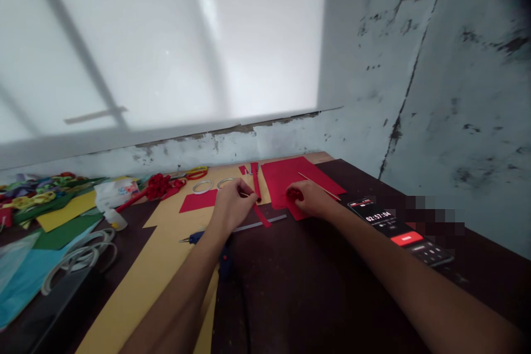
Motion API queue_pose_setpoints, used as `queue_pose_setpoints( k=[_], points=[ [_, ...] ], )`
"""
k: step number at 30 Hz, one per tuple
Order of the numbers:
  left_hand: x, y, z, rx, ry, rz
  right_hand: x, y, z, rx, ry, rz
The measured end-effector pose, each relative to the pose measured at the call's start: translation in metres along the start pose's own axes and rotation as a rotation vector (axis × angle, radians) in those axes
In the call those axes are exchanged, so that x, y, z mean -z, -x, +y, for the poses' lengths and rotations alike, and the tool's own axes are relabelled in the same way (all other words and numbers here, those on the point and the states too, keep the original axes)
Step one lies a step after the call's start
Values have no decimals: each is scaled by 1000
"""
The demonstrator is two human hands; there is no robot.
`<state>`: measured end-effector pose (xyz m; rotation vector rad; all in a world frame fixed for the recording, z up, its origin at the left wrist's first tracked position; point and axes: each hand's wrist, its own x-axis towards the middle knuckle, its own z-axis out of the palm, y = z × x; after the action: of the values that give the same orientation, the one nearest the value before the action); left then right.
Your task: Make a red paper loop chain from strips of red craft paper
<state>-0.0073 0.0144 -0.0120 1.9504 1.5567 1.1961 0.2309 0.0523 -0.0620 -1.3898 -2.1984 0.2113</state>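
The phone near the tabletop's right edge reads 02:57:04. The left hand pinches a narrow red paper strip; the right hand is closed around a red paper roll, both toward the far edge over the red sheet.

Matt red paper sheet; dark table, probably wood; glossy phone screen.

A frosted window glows white at far left; a peeling pale wall stands right, above the dark table.
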Motion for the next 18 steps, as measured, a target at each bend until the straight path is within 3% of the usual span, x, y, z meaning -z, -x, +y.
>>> queue_pose_setpoints(
  k=[7,12,16,18],
  points=[
    [-1,-9,-14,53,253,-89,-1,-6,9,-68,19,78],
    [1,-12,-14,130,443,-41,11,-3,-8,-73,-51,140],
    [8,-12,-10,145,509,70,22,3,-31,-106,-405,251],
    [11,-11,-8,155,533,100,26,6,-42,-155,-645,243]
  ],
)
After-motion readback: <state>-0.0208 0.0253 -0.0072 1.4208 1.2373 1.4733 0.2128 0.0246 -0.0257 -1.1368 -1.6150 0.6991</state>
